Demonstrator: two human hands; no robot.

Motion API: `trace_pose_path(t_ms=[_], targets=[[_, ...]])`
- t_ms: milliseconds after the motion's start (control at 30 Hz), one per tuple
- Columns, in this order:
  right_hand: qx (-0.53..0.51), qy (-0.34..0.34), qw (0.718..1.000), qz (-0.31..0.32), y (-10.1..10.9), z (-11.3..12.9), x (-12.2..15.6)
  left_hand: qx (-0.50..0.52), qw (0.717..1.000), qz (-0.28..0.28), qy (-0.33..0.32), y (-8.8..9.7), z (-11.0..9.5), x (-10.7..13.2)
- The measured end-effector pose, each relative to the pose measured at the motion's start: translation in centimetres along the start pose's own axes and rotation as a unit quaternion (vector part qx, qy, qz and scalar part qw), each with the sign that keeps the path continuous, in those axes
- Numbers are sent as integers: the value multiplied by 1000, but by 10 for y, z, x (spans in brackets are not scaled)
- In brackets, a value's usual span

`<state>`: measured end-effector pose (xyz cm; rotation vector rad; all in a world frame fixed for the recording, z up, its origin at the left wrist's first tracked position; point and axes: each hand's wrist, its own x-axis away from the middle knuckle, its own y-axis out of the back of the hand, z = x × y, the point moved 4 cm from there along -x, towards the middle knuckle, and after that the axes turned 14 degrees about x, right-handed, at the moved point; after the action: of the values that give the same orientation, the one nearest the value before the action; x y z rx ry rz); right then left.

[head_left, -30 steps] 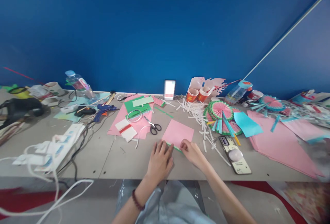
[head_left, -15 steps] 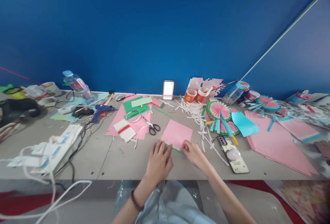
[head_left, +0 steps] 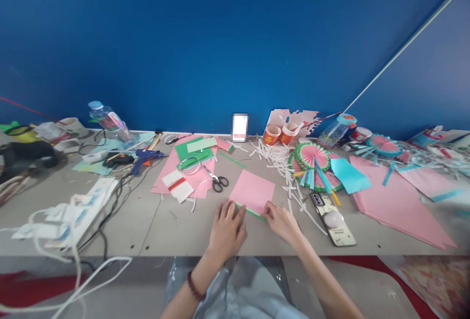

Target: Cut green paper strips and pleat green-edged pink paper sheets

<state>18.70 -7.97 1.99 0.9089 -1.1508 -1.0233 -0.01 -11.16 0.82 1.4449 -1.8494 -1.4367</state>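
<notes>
Both forearms come up from the bottom edge and angle inward, hands close together near the middle, not touching. Left hand (head_left: 226,228): palm down, flat, fingers (head_left: 229,210) stretched fwd and slightly spread, wrist straight, dark bead bracelet on the wrist. Left forearm bare, runs up from lower left. Right hand (head_left: 282,220): palm down, knuckles raised a bit, fingers curled down w/ tips pressed at its front edge, thumb tucked toward the left hand. Right forearm bare, comes in from lower right at a steeper slant. Neither hand is closed around anything.
</notes>
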Motion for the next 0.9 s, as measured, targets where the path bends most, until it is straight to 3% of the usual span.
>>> trace_pose_path(t_ms=[133,267,333,433,533,700,900], targets=[[-30,14,999,-16,2,-14,7,6,1000,0,5,3,-2,-1],[-34,44,979,-194,4,-2,18,14,1000,0,2,4,-2,-2],[-19,110,966,-234,-4,19,24,12,1000,3,3,3,-1,-1],[10,194,955,-225,-24,51,31,7,1000,4,4,1,0,-1],[25,181,959,-217,-40,63,33,8,1000,6,6,1,0,-1],[40,156,962,-222,-44,61,39,26,999,12,24,6,-2,-3],[59,140,961,-233,-42,42,55,40,999,3,29,9,-3,-4]])
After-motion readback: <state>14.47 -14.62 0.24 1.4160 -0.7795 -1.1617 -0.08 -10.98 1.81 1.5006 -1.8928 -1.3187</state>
